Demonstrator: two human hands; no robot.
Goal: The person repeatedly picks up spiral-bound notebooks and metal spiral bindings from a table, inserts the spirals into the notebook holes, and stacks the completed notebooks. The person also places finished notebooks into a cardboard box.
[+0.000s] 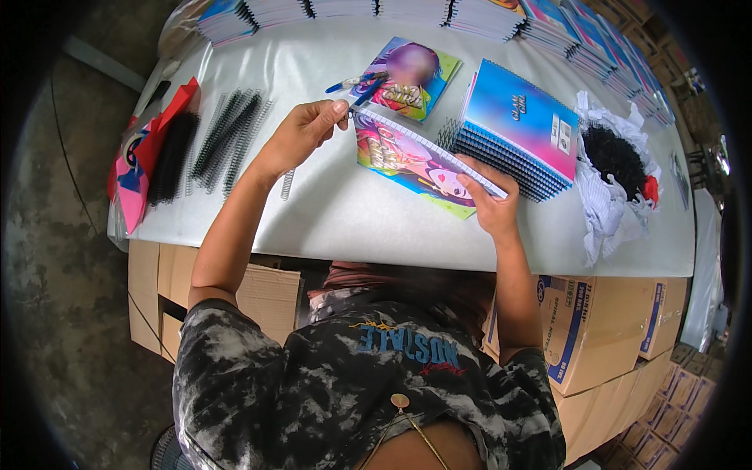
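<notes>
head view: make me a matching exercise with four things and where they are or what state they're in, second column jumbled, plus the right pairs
Column one
1. right hand
2. nearest notebook stack
3. loose black coils
4. white cloth

Column two
a. on the left part of the table
b. bunched around a black tangle
c. holding a notebook
d. blue and pink on top

Pairs: 1-c, 2-d, 3-a, 4-b

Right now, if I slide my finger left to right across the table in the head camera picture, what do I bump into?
Red-and-pink item → black spiral coils → left hand → held notebook → blue-and-pink notebook stack → crumpled white material.
</notes>
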